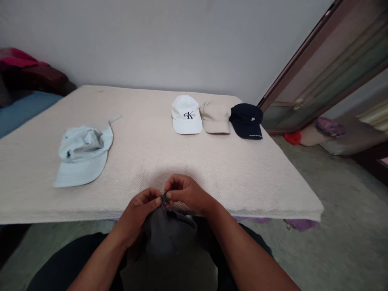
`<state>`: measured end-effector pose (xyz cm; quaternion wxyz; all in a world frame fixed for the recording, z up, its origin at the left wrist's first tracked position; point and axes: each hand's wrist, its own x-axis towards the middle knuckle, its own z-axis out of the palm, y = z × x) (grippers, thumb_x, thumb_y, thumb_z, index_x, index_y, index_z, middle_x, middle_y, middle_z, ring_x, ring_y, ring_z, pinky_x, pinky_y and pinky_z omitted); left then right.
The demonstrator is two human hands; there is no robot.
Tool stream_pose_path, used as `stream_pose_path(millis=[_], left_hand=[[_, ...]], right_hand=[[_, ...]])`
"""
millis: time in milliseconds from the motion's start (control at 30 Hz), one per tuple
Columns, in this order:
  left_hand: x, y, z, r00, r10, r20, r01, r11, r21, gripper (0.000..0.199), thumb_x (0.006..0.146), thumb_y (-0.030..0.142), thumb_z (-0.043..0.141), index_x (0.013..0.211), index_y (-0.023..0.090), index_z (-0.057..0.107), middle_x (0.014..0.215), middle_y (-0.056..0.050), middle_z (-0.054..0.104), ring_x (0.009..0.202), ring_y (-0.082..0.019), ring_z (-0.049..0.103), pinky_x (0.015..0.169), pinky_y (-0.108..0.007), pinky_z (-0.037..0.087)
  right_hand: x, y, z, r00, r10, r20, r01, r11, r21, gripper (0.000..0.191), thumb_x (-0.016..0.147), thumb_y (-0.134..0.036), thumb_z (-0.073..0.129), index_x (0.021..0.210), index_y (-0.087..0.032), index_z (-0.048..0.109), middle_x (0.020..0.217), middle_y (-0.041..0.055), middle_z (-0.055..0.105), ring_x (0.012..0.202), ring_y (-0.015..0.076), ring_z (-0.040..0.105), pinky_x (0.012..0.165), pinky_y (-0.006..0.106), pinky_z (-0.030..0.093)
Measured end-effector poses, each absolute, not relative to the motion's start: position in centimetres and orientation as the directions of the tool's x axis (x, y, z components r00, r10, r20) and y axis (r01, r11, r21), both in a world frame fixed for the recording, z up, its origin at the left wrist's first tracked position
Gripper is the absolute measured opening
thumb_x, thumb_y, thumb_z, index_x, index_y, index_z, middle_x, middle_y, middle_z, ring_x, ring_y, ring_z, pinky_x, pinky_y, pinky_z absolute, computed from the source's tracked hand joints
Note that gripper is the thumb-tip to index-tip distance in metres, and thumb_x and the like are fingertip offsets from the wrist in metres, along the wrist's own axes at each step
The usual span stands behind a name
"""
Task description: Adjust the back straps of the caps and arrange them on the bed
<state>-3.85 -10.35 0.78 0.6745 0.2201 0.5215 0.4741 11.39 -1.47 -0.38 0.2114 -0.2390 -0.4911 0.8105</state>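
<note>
A dark grey cap (169, 232) hangs below my hands, at the near edge of the bed. My left hand (142, 208) pinches the cap's strap between thumb and fingers. Right beside it, my right hand (189, 194) is closed on the other side of the same small strap end, where a dark buckle (165, 198) shows between the fingertips. The buckle's details are too small to make out. To the left on the bed lies a pale blue-grey cap (83, 149), its strap loose and sticking out, brim toward me.
At the back of the bed (136, 157) stand a white cap (186, 115), a beige cap (216, 117) and a navy cap (247, 120) in a row. A wall (157, 44) rises behind. Folded cloth (22, 58) lies far left; a doorway frame (298, 52) is at right.
</note>
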Motion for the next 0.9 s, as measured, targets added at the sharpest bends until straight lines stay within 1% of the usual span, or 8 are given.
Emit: stream_pose_path(millis=[100,233,433,667,900], left_hand=[[-3.8,-10.38,0.75,-0.004,0.866,-0.5,-0.416,0.453,0.789,0.016,0.07,0.028,0.074,0.077,0.018,0.064,0.067,-0.001,0.068,0.059,-0.011,0.059,0.055,-0.019,0.043],[-3.85,-10.41,0.45,0.001,0.866,-0.5,-0.401,0.458,0.793,0.016,0.068,0.027,0.075,0.076,0.018,0.064,0.068,-0.001,0.069,0.058,-0.011,0.059,0.054,-0.018,0.042],[-4.05,-10.39,-0.02,-0.034,0.861,-0.508,-0.346,0.467,0.814,0.014,0.067,0.025,0.075,0.072,0.019,0.064,0.062,0.002,0.065,0.052,-0.008,0.053,0.05,-0.016,0.038],[-4.21,-10.49,0.0,-0.033,0.87,-0.493,-0.319,0.458,0.83,0.014,0.069,0.027,0.074,0.073,0.019,0.064,0.062,0.004,0.062,0.053,-0.008,0.051,0.051,-0.017,0.036],[-4.22,-10.42,0.0,-0.026,0.875,-0.483,-0.328,0.449,0.831,0.017,0.068,0.026,0.074,0.071,0.019,0.06,0.06,0.005,0.058,0.052,-0.007,0.047,0.049,-0.017,0.033]], right_hand=[[11.56,-1.36,-0.26,-0.813,0.553,-0.182,-0.091,-0.43,-0.898,0.015,0.07,-0.017,0.065,0.081,-0.016,0.055,0.062,-0.0036,0.059,0.059,0.0106,0.059,0.058,0.024,0.046],[11.8,-1.23,-0.22,-0.824,0.535,-0.186,-0.041,-0.384,-0.923,0.013,0.07,-0.017,0.065,0.08,-0.016,0.056,0.063,-0.0031,0.059,0.059,0.0104,0.059,0.058,0.023,0.045],[11.86,-1.19,-0.25,-0.83,0.527,-0.181,0.015,-0.304,-0.953,0.01,0.071,-0.015,0.063,0.08,-0.016,0.057,0.064,-0.0025,0.058,0.059,0.0095,0.056,0.058,0.022,0.042],[11.82,-1.18,-0.36,-0.815,0.547,-0.189,0.023,-0.296,-0.955,0.012,0.07,-0.016,0.065,0.08,-0.016,0.058,0.067,-0.0023,0.057,0.061,0.0092,0.053,0.058,0.022,0.041],[11.81,-1.14,-0.32,-0.833,0.516,-0.197,0.004,-0.35,-0.937,0.014,0.069,-0.017,0.066,0.08,-0.016,0.058,0.068,-0.0026,0.055,0.061,0.0085,0.05,0.058,0.022,0.039]])
